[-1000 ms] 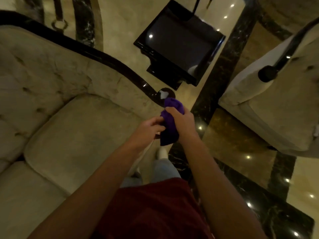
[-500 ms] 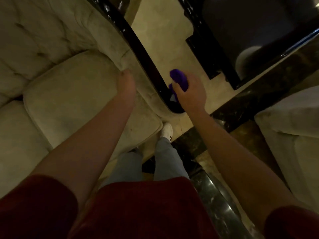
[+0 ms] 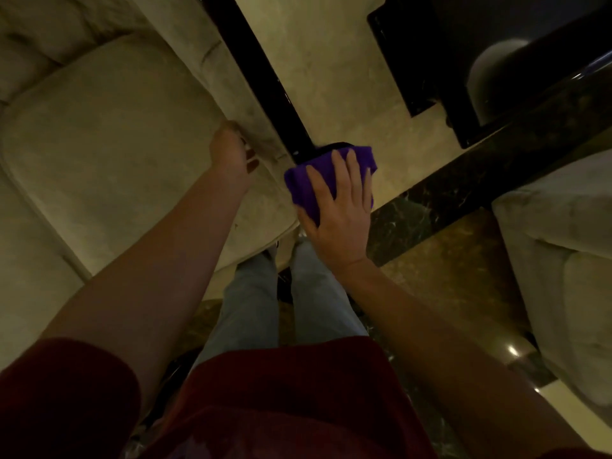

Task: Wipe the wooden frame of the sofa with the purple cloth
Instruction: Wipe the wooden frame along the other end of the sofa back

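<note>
The dark glossy wooden frame (image 3: 265, 77) runs along the top of the beige sofa's arm, from the upper middle down to its rounded front end. The purple cloth (image 3: 306, 185) is draped over that front end. My right hand (image 3: 341, 207) lies flat on the cloth with fingers spread, pressing it onto the frame. My left hand (image 3: 231, 154) rests on the padded inner side of the sofa arm, just left of the frame, holding nothing; its fingers are partly hidden.
The beige seat cushion (image 3: 109, 154) fills the left. A black low table (image 3: 463, 61) stands on the pale floor at the upper right. A second beige armchair (image 3: 563, 260) is at the right edge. My legs stand between the sofa and dark marble floor strips.
My view has dropped closer to the sofa arm. My right hand has flattened the cloth over the frame's front end. My left hand let go of the cloth and now rests on the arm padding.
</note>
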Demonstrator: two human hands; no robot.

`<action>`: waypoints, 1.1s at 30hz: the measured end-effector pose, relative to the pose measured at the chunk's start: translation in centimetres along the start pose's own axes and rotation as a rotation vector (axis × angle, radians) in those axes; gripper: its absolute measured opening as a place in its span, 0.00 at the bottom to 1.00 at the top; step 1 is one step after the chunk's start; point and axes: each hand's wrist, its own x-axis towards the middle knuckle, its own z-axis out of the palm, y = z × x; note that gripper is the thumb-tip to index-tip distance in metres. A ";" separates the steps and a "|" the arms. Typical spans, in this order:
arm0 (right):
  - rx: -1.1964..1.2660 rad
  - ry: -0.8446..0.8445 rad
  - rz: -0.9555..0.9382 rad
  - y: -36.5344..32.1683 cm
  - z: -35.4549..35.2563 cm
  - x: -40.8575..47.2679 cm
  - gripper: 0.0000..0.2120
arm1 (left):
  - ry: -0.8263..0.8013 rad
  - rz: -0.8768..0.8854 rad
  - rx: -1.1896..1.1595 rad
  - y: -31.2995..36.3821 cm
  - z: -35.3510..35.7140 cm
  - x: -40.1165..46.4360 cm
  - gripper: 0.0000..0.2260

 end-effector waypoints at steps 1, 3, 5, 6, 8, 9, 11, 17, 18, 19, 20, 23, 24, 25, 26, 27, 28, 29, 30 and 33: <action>-0.009 -0.014 -0.004 -0.7 0.4 0.0 0.28 | -0.012 0.000 0.001 0.2 0.2 0.4 0.10; 0.022 0.013 0.010 -2.2 1.0 1.0 0.28 | -0.039 -0.019 0.015 0.3 0.1 1.1 0.11; 0.104 0.060 0.086 -4.3 2.0 3.5 0.28 | -0.094 -0.061 0.034 0.5 -0.7 2.1 0.09; 0.159 0.093 0.133 -5.2 2.0 4.9 0.28 | -0.129 -0.073 0.053 0.6 -1.4 2.3 0.08; 0.260 0.155 0.215 -6.8 2.3 8.3 0.28 | -0.180 -0.107 0.064 1.4 -2.7 3.4 0.07; 0.307 0.177 0.234 -7.2 2.1 9.7 0.28 | -0.192 -0.108 0.054 1.7 -3.3 3.7 0.08; 0.343 0.206 0.252 -7.6 1.8 12.4 0.28 | -0.183 -0.090 0.038 3.1 -3.5 4.4 0.08; 0.215 0.002 0.086 -5.0 0.0 11.9 0.33 | 0.134 0.255 0.020 9.2 -1.6 4.9 0.11; 0.148 -0.070 0.080 -3.6 -0.3 10.4 0.34 | 0.165 0.301 0.004 9.9 -1.1 5.1 0.12; 0.072 -0.117 0.073 -2.8 -0.8 8.7 0.35 | 0.184 0.348 -0.026 11.1 -1.0 5.0 0.11; 0.002 -0.146 0.060 -1.9 -1.4 6.8 0.35 | 0.193 0.385 -0.047 12.0 -1.0 4.7 0.08; -0.084 -0.154 0.055 0.5 -2.7 1.3 0.33 | 0.155 0.479 -0.038 12.7 -0.5 4.8 0.16; -0.070 -0.139 0.082 0.9 -2.8 0.0 0.33 | 0.108 0.498 0.017 12.2 -0.1 4.7 0.20; -0.064 -0.116 0.111 0.8 -2.6 -0.3 0.33 | 0.062 0.523 0.103 11.9 0.0 4.9 0.22; -0.056 -0.099 0.148 0.4 -2.2 0.0 0.33 | 0.026 0.562 0.208 11.3 0.1 4.7 0.24; -0.035 -0.074 0.190 -0.1 -1.7 0.6 0.32 | 0.005 0.610 0.324 10.3 0.1 4.7 0.26; -0.024 -0.042 0.209 -1.2 -1.0 2.0 0.31 | -0.009 0.653 0.380 10.0 -0.2 4.8 0.27; -0.006 -0.025 0.213 -2.4 -0.2 3.6 0.30 | -0.030 0.686 0.394 9.7 -0.6 5.0 0.28; 0.028 -0.002 0.216 -3.3 0.3 4.8 0.29 | -0.058 0.702 0.400 9.1 -0.8 4.8 0.28; 0.114 0.106 0.254 -6.3 1.8 9.5 0.30 | -0.100 0.719 0.377 9.0 -2.5 5.7 0.27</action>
